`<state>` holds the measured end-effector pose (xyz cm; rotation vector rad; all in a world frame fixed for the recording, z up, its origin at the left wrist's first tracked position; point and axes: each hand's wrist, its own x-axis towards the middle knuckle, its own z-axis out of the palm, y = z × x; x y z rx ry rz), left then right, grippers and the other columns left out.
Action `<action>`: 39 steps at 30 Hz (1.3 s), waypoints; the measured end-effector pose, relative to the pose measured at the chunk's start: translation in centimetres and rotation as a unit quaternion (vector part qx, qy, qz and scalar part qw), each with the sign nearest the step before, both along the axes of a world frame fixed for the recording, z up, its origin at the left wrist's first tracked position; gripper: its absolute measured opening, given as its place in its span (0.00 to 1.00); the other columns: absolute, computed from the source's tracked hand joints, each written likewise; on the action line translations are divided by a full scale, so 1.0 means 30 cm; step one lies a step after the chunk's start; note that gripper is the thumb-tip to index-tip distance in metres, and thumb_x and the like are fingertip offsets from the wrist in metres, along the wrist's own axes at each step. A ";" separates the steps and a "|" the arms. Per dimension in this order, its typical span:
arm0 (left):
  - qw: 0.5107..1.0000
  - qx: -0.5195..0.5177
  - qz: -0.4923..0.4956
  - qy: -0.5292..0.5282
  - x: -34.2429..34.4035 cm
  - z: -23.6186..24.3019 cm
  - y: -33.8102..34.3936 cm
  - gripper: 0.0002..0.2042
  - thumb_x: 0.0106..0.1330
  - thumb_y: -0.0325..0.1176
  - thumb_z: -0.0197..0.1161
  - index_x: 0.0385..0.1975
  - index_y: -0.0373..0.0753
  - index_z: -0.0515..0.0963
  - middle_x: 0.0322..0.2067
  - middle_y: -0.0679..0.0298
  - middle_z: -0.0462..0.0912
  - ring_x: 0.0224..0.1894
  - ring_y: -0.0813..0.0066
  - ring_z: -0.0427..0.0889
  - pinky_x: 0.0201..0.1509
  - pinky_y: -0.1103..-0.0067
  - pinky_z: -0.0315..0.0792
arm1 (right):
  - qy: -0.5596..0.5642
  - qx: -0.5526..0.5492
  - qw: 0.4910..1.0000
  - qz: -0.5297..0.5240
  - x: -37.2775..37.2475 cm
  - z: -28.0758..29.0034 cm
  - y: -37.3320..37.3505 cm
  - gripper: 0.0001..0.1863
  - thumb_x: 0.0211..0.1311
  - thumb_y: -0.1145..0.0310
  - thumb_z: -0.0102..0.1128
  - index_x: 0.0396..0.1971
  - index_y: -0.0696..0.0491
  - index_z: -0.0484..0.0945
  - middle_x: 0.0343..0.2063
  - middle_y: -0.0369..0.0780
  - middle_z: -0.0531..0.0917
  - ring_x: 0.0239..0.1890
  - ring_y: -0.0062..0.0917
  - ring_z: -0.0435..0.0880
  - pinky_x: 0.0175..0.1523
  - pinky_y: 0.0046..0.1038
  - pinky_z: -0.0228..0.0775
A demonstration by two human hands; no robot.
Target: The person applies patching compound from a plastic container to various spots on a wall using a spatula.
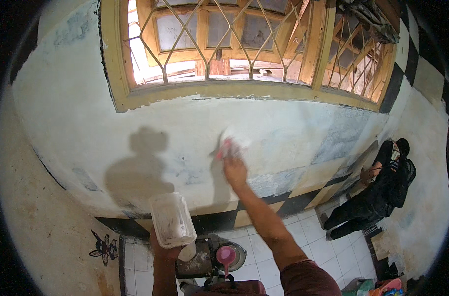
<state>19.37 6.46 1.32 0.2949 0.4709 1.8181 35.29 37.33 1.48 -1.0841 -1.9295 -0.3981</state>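
My left hand [161, 250] holds up a rectangular white plastic tub [173, 219] from below, its fingers mostly hidden behind it. Pale smears coat the inside of the tub. Stretched forward, my right hand [235, 171] is closed on a red-and-white hand tool [229, 146], pressed to or close against the wall [195, 123] below the window. Motion smears the tool, so its exact kind is unclear. White coating covers much of the wall, with grey-blue patches [343, 135] showing at the right.
Above is a yellow wooden window frame [234, 91] with a metal grille. A person in dark clothes [377, 192] stands by the wall at right. Below me, a pink dipper [226, 254] lies on a dark, dirty appliance [197, 259] on white floor tiles [303, 237]. Colourful items [382, 286] sit lower right.
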 end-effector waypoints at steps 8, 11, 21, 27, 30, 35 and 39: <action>0.996 -0.023 -0.027 -0.086 -0.013 0.102 -0.050 0.26 0.67 0.53 0.41 0.59 0.44 0.68 0.50 0.58 0.77 0.49 0.55 0.79 0.46 0.52 0.77 | 0.096 -0.122 0.975 0.160 0.171 0.066 -0.282 0.09 0.56 0.74 0.54 0.37 0.53 0.79 0.39 0.45 0.82 0.40 0.41 0.82 0.42 0.37 0.76; 0.995 -0.019 -0.023 -0.091 0.002 0.105 -0.047 0.26 0.67 0.53 0.42 0.59 0.44 0.68 0.50 0.58 0.77 0.50 0.54 0.79 0.46 0.51 0.77 | 0.206 -0.018 0.978 0.027 0.401 0.148 -0.122 0.12 0.57 0.74 0.55 0.40 0.56 0.80 0.27 0.50 0.80 0.29 0.43 0.81 0.34 0.36 0.72; 0.996 0.002 0.034 0.083 -0.031 -0.016 -0.076 0.28 0.66 0.54 0.44 0.60 0.43 0.66 0.50 0.58 0.76 0.49 0.55 0.79 0.48 0.51 0.76 | 0.322 0.138 0.921 -0.169 0.576 0.188 0.205 0.13 0.57 0.72 0.55 0.41 0.60 0.80 0.31 0.50 0.83 0.30 0.44 0.82 0.37 0.39 0.72; 0.989 0.000 0.039 0.140 -0.008 0.022 -0.079 0.27 0.65 0.53 0.45 0.58 0.40 0.68 0.47 0.58 0.78 0.46 0.57 0.81 0.46 0.55 0.78 | 0.202 -0.009 0.976 -0.087 -0.075 -0.091 0.023 0.08 0.58 0.67 0.56 0.33 0.56 0.78 0.37 0.46 0.82 0.34 0.41 0.81 0.37 0.37 0.74; 0.999 0.025 -0.004 -0.028 -0.036 0.054 -0.102 0.26 0.66 0.51 0.46 0.56 0.39 0.69 0.47 0.58 0.78 0.46 0.59 0.81 0.45 0.58 0.78 | 0.145 0.014 0.986 0.077 -0.287 -0.079 -0.266 0.11 0.51 0.76 0.59 0.38 0.56 0.78 0.55 0.46 0.75 0.46 0.40 0.81 0.45 0.35 0.76; 0.951 -0.077 0.150 0.261 -0.035 0.001 -0.100 0.23 0.67 0.48 0.45 0.54 0.39 0.70 0.46 0.58 0.79 0.45 0.60 0.81 0.44 0.60 0.79 | 0.091 -0.257 0.940 0.205 -0.228 -0.129 -0.491 0.10 0.57 0.71 0.57 0.37 0.58 0.80 0.40 0.49 0.82 0.37 0.44 0.82 0.42 0.39 0.75; 0.992 -0.065 0.059 -0.086 -0.016 0.106 -0.092 0.22 0.67 0.46 0.45 0.53 0.40 0.71 0.45 0.59 0.79 0.44 0.60 0.82 0.43 0.60 0.80 | 0.258 -0.243 0.930 0.098 0.007 -0.033 -0.407 0.10 0.62 0.71 0.57 0.41 0.57 0.82 0.28 0.49 0.82 0.31 0.31 0.84 0.36 0.33 0.72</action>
